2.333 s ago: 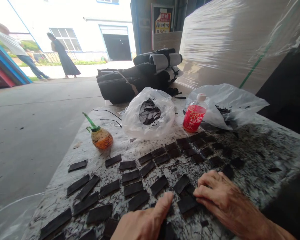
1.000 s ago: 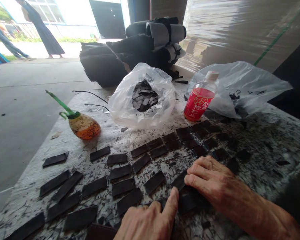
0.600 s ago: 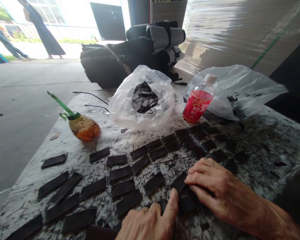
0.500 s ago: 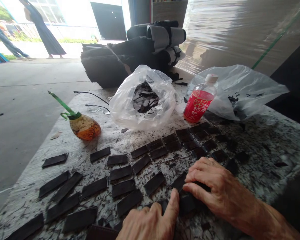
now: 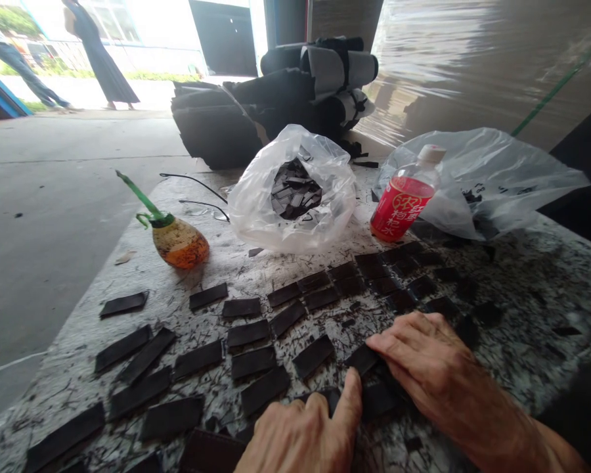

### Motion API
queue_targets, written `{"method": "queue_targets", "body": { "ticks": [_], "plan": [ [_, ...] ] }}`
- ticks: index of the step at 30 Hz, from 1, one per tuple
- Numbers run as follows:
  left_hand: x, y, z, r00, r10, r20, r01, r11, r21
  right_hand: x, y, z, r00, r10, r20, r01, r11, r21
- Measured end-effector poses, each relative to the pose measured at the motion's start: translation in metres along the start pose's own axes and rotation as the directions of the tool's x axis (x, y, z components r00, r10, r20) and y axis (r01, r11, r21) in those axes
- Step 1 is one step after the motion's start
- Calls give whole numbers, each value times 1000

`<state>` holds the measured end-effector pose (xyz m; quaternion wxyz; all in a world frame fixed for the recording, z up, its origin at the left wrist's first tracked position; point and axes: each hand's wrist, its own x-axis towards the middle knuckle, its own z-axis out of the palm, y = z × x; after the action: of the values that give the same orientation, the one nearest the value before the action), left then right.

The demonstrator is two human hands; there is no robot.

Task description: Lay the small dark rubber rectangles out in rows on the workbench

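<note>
Several flat black rectangular pieces (image 5: 249,334) lie in rows on a speckled worktable (image 5: 522,289). My right hand (image 5: 423,358) rests palm down on the table, fingertips pressing on a black piece (image 5: 362,359) near the front. My left hand (image 5: 305,437) is at the bottom edge, its forefinger stretched out and touching another black piece (image 5: 374,401) beside the right hand. Neither hand has lifted a piece off the table.
A clear bag of black pieces (image 5: 295,190) sits mid-table, a red-labelled bottle (image 5: 404,200) and a second plastic bag (image 5: 477,177) to its right. An amber squeeze bottle with green spout (image 5: 175,240) stands left. Black rolled material (image 5: 270,105) lies behind. People walk outside, far left.
The view has shifted slightly to the left. My right hand's fingers have flattened and slid onto the piece in front; my left forefinger stays stretched toward it.
</note>
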<state>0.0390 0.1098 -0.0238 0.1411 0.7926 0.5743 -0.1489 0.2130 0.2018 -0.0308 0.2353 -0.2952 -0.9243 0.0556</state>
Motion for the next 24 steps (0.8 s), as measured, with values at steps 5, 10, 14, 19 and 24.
{"method": "queue_targets", "body": {
  "ticks": [5,10,14,19,24],
  "plan": [
    [-4,-5,-16,999,26,46,-21,992,-123,-3,-8,0,999,-3,-45,-4,987,-161],
    [-20,-11,-26,999,18,40,-6,957,-289,-4,-9,-7,992,40,-123,-65,976,-210],
    [-31,-20,-19,988,-83,-131,6,864,-504,-6,-20,-13,991,86,-107,-84,996,26],
    [-37,-20,-10,943,-271,-194,-24,524,-852,-1,-51,-25,958,208,196,-273,864,423],
    [-48,-6,-19,945,-318,-72,-27,144,-989,13,-80,-33,817,279,505,-537,688,488]
  ]
}}
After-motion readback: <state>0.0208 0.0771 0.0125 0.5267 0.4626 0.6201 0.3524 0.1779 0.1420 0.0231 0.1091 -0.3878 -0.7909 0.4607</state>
